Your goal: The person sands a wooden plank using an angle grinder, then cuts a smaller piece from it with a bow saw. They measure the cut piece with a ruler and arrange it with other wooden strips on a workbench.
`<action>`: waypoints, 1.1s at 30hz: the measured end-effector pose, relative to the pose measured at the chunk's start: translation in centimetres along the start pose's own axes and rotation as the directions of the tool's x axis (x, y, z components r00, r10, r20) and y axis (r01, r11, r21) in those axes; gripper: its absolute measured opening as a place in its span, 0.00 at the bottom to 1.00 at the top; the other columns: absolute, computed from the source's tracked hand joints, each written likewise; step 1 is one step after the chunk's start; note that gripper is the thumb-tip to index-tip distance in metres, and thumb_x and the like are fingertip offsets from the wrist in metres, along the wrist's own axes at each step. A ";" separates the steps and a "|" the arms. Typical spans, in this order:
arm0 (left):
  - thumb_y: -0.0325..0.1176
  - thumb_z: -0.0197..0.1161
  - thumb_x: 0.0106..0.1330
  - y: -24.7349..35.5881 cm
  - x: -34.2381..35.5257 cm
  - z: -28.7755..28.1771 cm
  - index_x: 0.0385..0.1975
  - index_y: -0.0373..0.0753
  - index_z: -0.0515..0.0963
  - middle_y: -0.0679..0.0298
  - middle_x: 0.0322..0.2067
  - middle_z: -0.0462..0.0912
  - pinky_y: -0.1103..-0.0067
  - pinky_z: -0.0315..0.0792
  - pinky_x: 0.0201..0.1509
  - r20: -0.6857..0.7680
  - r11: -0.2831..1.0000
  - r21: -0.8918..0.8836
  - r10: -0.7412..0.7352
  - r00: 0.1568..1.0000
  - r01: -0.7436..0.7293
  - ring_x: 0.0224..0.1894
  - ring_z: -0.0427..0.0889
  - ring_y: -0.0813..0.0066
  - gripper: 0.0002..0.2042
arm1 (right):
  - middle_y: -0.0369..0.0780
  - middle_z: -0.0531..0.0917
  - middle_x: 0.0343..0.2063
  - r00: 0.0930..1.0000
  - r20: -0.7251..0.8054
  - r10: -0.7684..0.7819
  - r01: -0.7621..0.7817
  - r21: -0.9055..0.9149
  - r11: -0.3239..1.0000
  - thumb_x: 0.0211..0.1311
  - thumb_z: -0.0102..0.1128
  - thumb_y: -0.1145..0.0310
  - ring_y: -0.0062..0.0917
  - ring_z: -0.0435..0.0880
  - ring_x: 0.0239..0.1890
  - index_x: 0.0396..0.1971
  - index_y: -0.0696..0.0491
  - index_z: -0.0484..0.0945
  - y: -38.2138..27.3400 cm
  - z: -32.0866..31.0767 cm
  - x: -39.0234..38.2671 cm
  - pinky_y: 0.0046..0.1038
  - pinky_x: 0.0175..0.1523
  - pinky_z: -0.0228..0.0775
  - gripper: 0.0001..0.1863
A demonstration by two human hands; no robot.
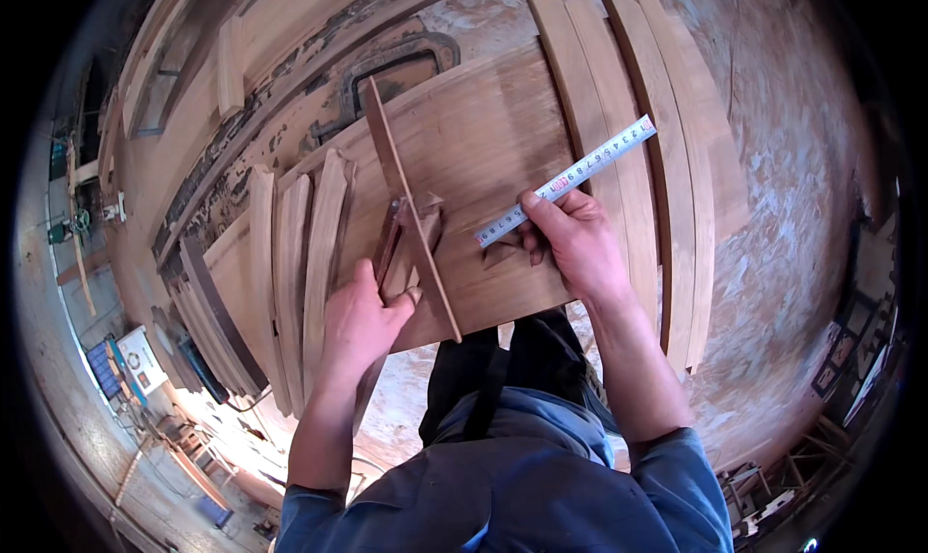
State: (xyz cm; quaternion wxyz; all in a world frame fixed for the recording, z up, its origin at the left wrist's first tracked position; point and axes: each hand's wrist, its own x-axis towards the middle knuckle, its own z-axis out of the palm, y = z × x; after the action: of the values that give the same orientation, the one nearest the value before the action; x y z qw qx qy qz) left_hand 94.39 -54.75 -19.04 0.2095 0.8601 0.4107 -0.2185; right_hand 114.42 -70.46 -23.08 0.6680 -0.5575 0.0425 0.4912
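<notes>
My left hand (pixel 365 311) is closed on the short handle of a wooden bevel gauge (pixel 416 234). Its long, thin blade crosses the handle at an angle, raised over a broad wooden board (pixel 483 118). Between the thumb and fingers of my right hand (pixel 578 236) is a short white strip of measuring tape (pixel 599 157) with black and red marks. The strip slants up to the right, and its far end passes over long wooden pieces. My right fingertips are partly hidden beneath the hand.
Long shaped wooden pieces (pixel 677 166) lie to the right, with more wooden strips (pixel 290 282) at the left. A metal C-clamp (pixel 350 89) sits at the board's far left edge. Beyond it is a wooden frame (pixel 159 79). The wide worktop (pixel 773 215) is smeared with pale patches.
</notes>
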 end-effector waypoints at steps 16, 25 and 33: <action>0.30 0.69 0.58 -6.0 1.0 -1.8 0.60 0.34 0.63 0.68 0.45 0.73 0.79 0.72 0.48 0.311 0.577 -0.814 0.325 0.893 0.073 0.45 0.72 0.81 0.31 | 0.32 0.78 0.20 1.000 0.005 0.023 -0.023 0.021 1.000 0.68 0.60 0.66 0.13 0.75 0.20 0.30 0.56 0.79 0.5 -0.3 -1.5 0.18 0.23 0.68 0.09; 0.37 0.70 0.59 -7.0 1.0 0.1 0.56 0.33 0.64 0.71 0.38 0.72 0.83 0.69 0.36 0.231 0.636 -0.771 0.316 0.920 -0.024 0.36 0.70 0.87 0.29 | 0.32 0.78 0.20 0.999 0.009 0.033 -0.033 0.005 0.999 0.68 0.59 0.66 0.13 0.74 0.19 0.30 0.56 0.79 0.5 0.1 -1.8 0.17 0.24 0.68 0.09; 0.43 0.67 0.58 -0.9 -1.0 -1.0 0.38 0.29 0.66 0.42 0.27 0.79 0.62 0.76 0.37 -0.050 0.993 0.109 0.047 0.998 -0.042 0.31 0.83 0.46 0.23 | 0.33 0.79 0.20 1.000 0.017 0.000 0.000 -0.023 1.000 0.69 0.59 0.66 0.13 0.74 0.19 0.29 0.56 0.78 0.9 -0.1 -1.2 0.17 0.24 0.67 0.10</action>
State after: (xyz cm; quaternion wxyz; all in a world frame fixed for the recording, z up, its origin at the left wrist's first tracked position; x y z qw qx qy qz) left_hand 93.35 -54.27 -17.84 0.1566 0.8846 0.3843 -0.2131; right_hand 113.25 -71.41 -23.02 0.6617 -0.5611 0.0312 0.4963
